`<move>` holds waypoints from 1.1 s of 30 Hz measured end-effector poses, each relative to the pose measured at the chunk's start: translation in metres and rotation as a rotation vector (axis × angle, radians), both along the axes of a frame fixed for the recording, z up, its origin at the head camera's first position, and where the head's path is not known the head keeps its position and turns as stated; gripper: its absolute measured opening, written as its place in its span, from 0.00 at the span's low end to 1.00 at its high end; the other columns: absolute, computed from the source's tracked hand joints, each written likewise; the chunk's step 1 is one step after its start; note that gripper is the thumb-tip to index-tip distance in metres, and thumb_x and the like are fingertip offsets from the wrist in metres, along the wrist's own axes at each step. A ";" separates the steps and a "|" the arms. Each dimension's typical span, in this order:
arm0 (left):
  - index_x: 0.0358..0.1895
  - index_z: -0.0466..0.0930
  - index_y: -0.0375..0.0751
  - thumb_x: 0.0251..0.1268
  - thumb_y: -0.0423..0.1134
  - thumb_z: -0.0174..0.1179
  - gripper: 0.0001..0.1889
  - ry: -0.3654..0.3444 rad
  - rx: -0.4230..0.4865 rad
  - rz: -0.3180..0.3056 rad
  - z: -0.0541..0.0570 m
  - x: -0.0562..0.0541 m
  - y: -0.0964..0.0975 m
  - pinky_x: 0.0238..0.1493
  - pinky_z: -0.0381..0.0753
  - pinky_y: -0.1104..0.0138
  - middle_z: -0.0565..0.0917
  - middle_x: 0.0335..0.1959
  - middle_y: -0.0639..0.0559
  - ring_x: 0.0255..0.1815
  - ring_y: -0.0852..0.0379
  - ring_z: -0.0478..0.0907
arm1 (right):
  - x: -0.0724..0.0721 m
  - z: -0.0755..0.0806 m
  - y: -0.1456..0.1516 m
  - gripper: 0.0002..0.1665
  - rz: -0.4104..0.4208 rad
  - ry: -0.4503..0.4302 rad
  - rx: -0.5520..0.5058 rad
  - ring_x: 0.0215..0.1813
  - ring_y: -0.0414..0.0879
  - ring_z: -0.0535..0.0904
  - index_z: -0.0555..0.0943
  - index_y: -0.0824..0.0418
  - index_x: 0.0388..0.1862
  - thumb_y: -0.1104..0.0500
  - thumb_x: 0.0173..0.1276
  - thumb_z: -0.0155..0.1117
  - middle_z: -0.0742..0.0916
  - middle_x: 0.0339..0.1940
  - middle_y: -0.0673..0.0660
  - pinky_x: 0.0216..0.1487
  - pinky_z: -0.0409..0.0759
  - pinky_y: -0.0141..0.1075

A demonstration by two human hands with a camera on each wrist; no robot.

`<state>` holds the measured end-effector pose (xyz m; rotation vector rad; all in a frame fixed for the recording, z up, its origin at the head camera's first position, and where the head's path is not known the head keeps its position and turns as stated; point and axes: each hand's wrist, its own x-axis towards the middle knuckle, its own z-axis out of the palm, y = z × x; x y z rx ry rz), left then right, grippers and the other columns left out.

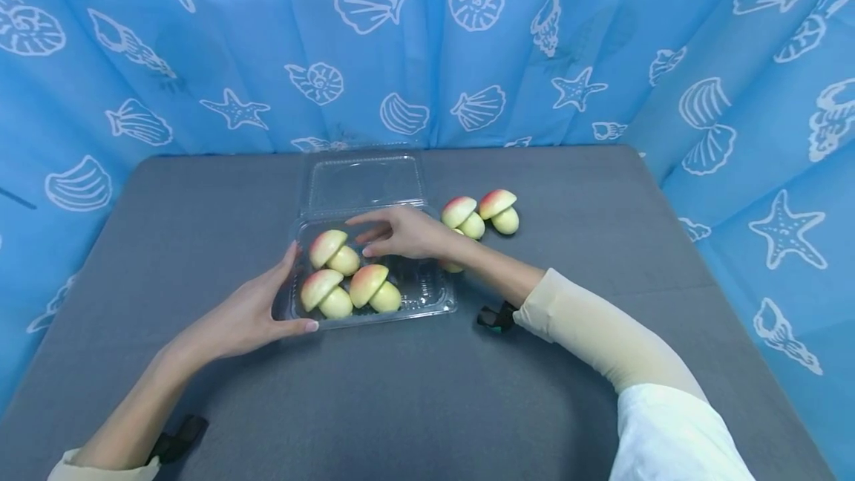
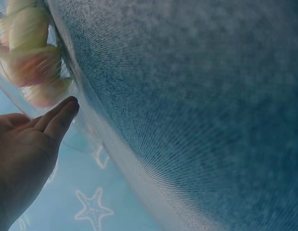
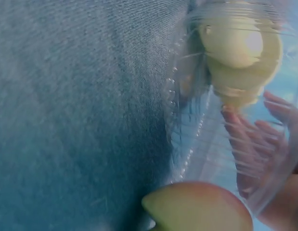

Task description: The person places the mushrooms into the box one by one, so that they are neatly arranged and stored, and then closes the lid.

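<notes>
A clear plastic clamshell box (image 1: pixel 437 295) lies on the table with its lid (image 1: pixel 366 178) folded back. Inside, toward its left, sit three mushroom-shaped pieces, pale yellow with red-tinged caps: one at the back (image 1: pixel 327 249), one at front left (image 1: pixel 323 292) and one beside it (image 1: pixel 374 288). My left hand (image 1: pixel 250 315) spans the box's left corner, fingers along the side and thumb at the front edge. Over the box's interior, my right hand (image 1: pixel 410 234) has loosely bent fingers with nothing between them, close to the back mushroom. Through the box wall, the right wrist view shows a mushroom (image 3: pixel 235 48) near those fingertips.
Right of the box stand two more mushroom pieces, a nearer one (image 1: pixel 463 215) and a farther one (image 1: pixel 499 211). Another (image 1: pixel 451 267) is partly hidden behind the right wrist. A grey cloth covers the table (image 1: pixel 427 399); a blue shell-print curtain (image 1: pixel 427 43) hangs behind it.
</notes>
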<state>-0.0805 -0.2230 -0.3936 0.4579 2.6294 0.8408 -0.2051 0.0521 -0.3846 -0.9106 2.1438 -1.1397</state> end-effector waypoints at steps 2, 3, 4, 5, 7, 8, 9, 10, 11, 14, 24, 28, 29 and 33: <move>0.80 0.26 0.43 0.57 0.66 0.66 0.65 0.003 0.001 -0.002 -0.001 -0.001 0.002 0.67 0.60 0.35 0.44 0.80 0.34 0.75 0.30 0.52 | 0.000 0.001 0.005 0.31 -0.003 -0.023 -0.033 0.52 0.40 0.85 0.73 0.60 0.71 0.62 0.69 0.68 0.87 0.55 0.59 0.50 0.82 0.31; 0.80 0.26 0.43 0.57 0.66 0.66 0.65 0.006 0.002 -0.004 -0.002 -0.001 0.002 0.67 0.60 0.35 0.44 0.80 0.34 0.75 0.30 0.52 | 0.000 0.002 0.007 0.31 -0.002 -0.037 -0.057 0.53 0.41 0.85 0.74 0.61 0.70 0.62 0.69 0.68 0.86 0.55 0.60 0.51 0.82 0.31; 0.80 0.26 0.43 0.57 0.66 0.66 0.65 0.010 -0.001 -0.002 -0.002 -0.001 0.002 0.67 0.60 0.35 0.45 0.80 0.33 0.75 0.30 0.53 | 0.000 0.003 0.009 0.30 0.001 -0.045 -0.080 0.53 0.42 0.85 0.74 0.62 0.70 0.63 0.69 0.68 0.86 0.56 0.61 0.52 0.82 0.32; 0.80 0.26 0.43 0.56 0.67 0.66 0.65 0.015 -0.002 -0.001 -0.001 -0.001 0.001 0.67 0.60 0.36 0.45 0.80 0.33 0.75 0.30 0.53 | 0.000 0.003 0.010 0.30 0.004 -0.049 -0.101 0.54 0.43 0.85 0.74 0.64 0.69 0.63 0.69 0.67 0.86 0.56 0.62 0.52 0.82 0.32; 0.80 0.27 0.42 0.56 0.67 0.66 0.65 0.023 -0.002 -0.002 -0.001 0.001 0.000 0.68 0.59 0.36 0.45 0.80 0.33 0.75 0.31 0.52 | 0.001 0.004 0.013 0.29 0.005 -0.049 -0.139 0.55 0.46 0.84 0.75 0.65 0.68 0.63 0.69 0.68 0.86 0.56 0.63 0.53 0.82 0.33; 0.80 0.27 0.41 0.56 0.67 0.66 0.65 0.026 -0.004 -0.002 -0.001 0.001 0.000 0.68 0.59 0.36 0.45 0.80 0.33 0.75 0.31 0.52 | 0.001 0.004 0.015 0.28 0.005 -0.049 -0.157 0.56 0.48 0.84 0.75 0.66 0.67 0.64 0.69 0.67 0.85 0.56 0.64 0.53 0.82 0.34; 0.80 0.27 0.41 0.56 0.67 0.66 0.66 0.028 -0.006 -0.002 -0.001 0.002 -0.001 0.68 0.59 0.36 0.45 0.80 0.33 0.75 0.31 0.52 | 0.002 0.004 0.016 0.28 0.003 -0.048 -0.172 0.56 0.50 0.84 0.75 0.66 0.67 0.64 0.69 0.67 0.85 0.56 0.64 0.54 0.82 0.34; 0.80 0.27 0.40 0.56 0.67 0.67 0.66 0.029 -0.008 -0.002 -0.001 0.003 -0.001 0.68 0.59 0.36 0.45 0.79 0.33 0.75 0.31 0.52 | 0.003 0.004 0.019 0.27 -0.001 -0.049 -0.186 0.56 0.51 0.83 0.76 0.66 0.66 0.64 0.69 0.67 0.85 0.56 0.65 0.54 0.81 0.34; 0.80 0.28 0.40 0.55 0.66 0.67 0.66 0.029 -0.010 -0.001 -0.001 0.003 -0.001 0.68 0.59 0.36 0.45 0.80 0.33 0.76 0.31 0.52 | 0.003 0.004 0.021 0.27 -0.006 -0.051 -0.199 0.57 0.52 0.83 0.76 0.66 0.66 0.64 0.69 0.67 0.85 0.56 0.65 0.55 0.81 0.34; 0.80 0.27 0.41 0.56 0.66 0.67 0.66 0.024 -0.013 -0.002 -0.002 0.003 -0.001 0.68 0.60 0.36 0.46 0.80 0.34 0.76 0.31 0.52 | 0.004 0.005 0.030 0.26 -0.025 -0.047 -0.231 0.57 0.55 0.83 0.76 0.67 0.65 0.64 0.69 0.67 0.85 0.56 0.66 0.55 0.81 0.36; 0.80 0.26 0.42 0.56 0.64 0.68 0.65 0.026 -0.008 -0.002 -0.001 0.002 0.000 0.68 0.58 0.37 0.44 0.80 0.35 0.76 0.32 0.51 | -0.004 0.013 0.054 0.26 -0.041 -0.016 -0.309 0.57 0.66 0.80 0.76 0.69 0.64 0.67 0.68 0.67 0.84 0.56 0.70 0.56 0.82 0.41; 0.80 0.26 0.42 0.56 0.65 0.68 0.65 0.029 -0.018 0.000 0.000 0.002 -0.001 0.69 0.59 0.37 0.45 0.80 0.34 0.76 0.32 0.52 | -0.008 0.016 0.065 0.26 -0.032 0.020 -0.306 0.56 0.66 0.80 0.76 0.71 0.64 0.68 0.67 0.67 0.83 0.56 0.70 0.57 0.81 0.45; 0.80 0.26 0.42 0.56 0.65 0.68 0.65 0.029 -0.019 -0.001 0.000 0.002 -0.001 0.69 0.59 0.37 0.45 0.80 0.34 0.76 0.32 0.52 | -0.008 0.016 0.069 0.27 -0.031 0.027 -0.299 0.57 0.66 0.80 0.76 0.71 0.64 0.69 0.67 0.67 0.83 0.56 0.70 0.57 0.80 0.47; 0.80 0.27 0.41 0.56 0.67 0.66 0.65 0.021 -0.023 -0.005 0.000 0.002 0.000 0.69 0.59 0.38 0.45 0.80 0.35 0.76 0.33 0.51 | -0.008 0.018 0.085 0.28 -0.053 0.043 -0.266 0.58 0.64 0.80 0.75 0.72 0.64 0.69 0.66 0.68 0.83 0.57 0.69 0.59 0.79 0.50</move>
